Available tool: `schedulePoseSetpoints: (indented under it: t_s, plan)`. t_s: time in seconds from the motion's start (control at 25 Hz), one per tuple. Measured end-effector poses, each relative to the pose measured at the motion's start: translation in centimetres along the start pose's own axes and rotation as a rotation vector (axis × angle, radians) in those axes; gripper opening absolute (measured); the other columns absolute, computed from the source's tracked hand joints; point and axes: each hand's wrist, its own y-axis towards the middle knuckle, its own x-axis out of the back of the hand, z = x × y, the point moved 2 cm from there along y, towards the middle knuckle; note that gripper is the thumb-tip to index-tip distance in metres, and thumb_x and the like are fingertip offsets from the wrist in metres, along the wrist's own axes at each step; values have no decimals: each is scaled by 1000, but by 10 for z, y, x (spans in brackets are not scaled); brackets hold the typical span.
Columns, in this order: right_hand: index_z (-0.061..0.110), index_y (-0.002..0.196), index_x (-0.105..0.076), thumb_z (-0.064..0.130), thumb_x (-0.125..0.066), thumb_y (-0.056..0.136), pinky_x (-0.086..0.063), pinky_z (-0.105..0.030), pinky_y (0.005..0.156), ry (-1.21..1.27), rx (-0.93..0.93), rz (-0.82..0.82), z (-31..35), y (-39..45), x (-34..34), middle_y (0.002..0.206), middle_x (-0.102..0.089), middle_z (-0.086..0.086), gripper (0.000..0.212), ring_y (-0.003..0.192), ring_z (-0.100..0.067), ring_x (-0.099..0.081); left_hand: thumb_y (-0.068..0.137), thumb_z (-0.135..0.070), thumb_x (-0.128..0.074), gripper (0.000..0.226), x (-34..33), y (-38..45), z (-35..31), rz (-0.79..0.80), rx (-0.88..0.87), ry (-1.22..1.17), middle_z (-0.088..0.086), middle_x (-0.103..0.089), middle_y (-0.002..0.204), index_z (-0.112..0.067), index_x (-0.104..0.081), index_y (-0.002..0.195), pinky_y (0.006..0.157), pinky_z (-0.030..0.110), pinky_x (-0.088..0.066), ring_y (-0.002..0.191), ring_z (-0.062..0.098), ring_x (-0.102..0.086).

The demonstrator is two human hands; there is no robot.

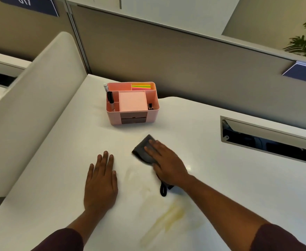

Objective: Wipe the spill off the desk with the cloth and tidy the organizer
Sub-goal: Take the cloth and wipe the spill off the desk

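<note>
Where the yellowish spill [168,214] smears the white tabletop [221,178] near the person, a dark grey cloth [143,149] lies just beyond its far end, pressed flat under the right hand [166,163]. That hand is spread open, palm down, fingers together and pointing far-left across the cloth; it grips nothing, only bears down on it. The hand is slightly blurred. A dark loop [164,190] pokes out from under the wrist on the near side; I cannot tell what it belongs to. The left hand [101,183] rests flat and open on the tabletop to the left of the spill, fingers pointing away, empty. Both forearms are bare, with dark maroon sleeves cut off at the lower edge.

Farther back stands a pink organizer [132,104]. Its far-right compartment holds bright sticky notes [141,86]; a marker [109,96] stands in the left compartment; small dark clips [150,106] sit at the right, hard to make out. A pink block fills the middle, and the front shows two dark drawers [133,118].

To the right, a long slot [268,138] is cut into the tabletop.
</note>
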Motion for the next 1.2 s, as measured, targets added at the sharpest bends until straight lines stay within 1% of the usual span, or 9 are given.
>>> schedulePoseSetpoints:
  t_s: [0.16, 0.36, 0.48, 0.68, 0.8, 0.88, 1.08, 1.16, 1.2]
  plan:
    - [13, 164, -27, 18, -48, 103, -13, -38, 131, -36, -476, -121, -65, 29, 36, 174, -18, -10, 65, 161, -29, -18, 105, -34, -23, 60, -1, 1, -2, 4, -6, -8, -1, -16, 172, -20, -22, 163, 128, 42, -13, 160, 18, -11]
    - [19, 163, -32, 27, -44, 96, -21, -41, 129, -10, -198, -52, 46, 30, -15, 173, -23, -8, 68, 160, -30, -20, 105, -37, -18, 60, 0, 0, 2, 10, 10, -11, -3, -13, 172, -22, -18, 164, 129, 42, -14, 160, 15, -6]
    - [19, 162, -35, 26, -47, 95, -23, -42, 129, 2, -82, 6, 34, 34, -12, 172, -25, -7, 69, 159, -28, -23, 105, -38, -17, 60, -1, -1, 2, 7, 7, -11, -3, -13, 172, -23, -19, 163, 129, 42, -15, 160, 15, -7]
    - [11, 163, -31, 18, -50, 102, -21, -41, 129, -49, -530, -152, -104, 29, 38, 172, -24, -14, 64, 157, -34, -25, 104, -37, -18, 61, -2, 0, 2, -5, -6, 2, -3, -14, 172, -22, -20, 163, 128, 41, -14, 160, 16, -9]
    - [13, 164, -27, 20, -48, 104, -21, -44, 129, -8, -642, -178, -126, 38, 51, 173, -19, -14, 64, 158, -35, -21, 104, -36, -20, 60, -1, 1, 0, -8, 5, -5, -3, -15, 172, -22, -21, 163, 128, 40, -12, 160, 16, -10]
    - [10, 163, -31, 16, -50, 100, -19, -43, 130, 7, -533, -169, -95, 42, 41, 172, -23, -16, 65, 158, -35, -22, 104, -36, -20, 60, -1, 0, 0, -1, 10, -6, -3, -15, 172, -22, -22, 163, 128, 40, -12, 160, 16, -10]
    - [14, 158, -43, 14, -55, 89, -25, -42, 129, 66, 44, 64, 16, -9, -1, 169, -32, -13, 71, 157, -31, -30, 103, -37, -19, 61, 1, 0, 1, 11, 12, -6, -2, -17, 172, -20, -24, 162, 128, 42, -14, 160, 16, -11]
    - [19, 157, -46, 11, -56, 92, -30, -40, 127, 133, 73, 112, 2, -8, 13, 166, -40, -5, 66, 154, -26, -37, 103, -37, -18, 61, 3, 2, 1, 3, 14, -14, -2, -18, 171, -21, -24, 162, 129, 41, -13, 160, 16, -11]
    - [23, 155, -48, 11, -55, 93, -34, -39, 124, 160, -20, 100, -17, -2, 26, 164, -44, -1, 64, 150, -24, -43, 103, -37, -19, 61, 3, 3, 0, 0, 15, -16, -2, -18, 171, -20, -25, 162, 129, 41, -14, 159, 17, -12]
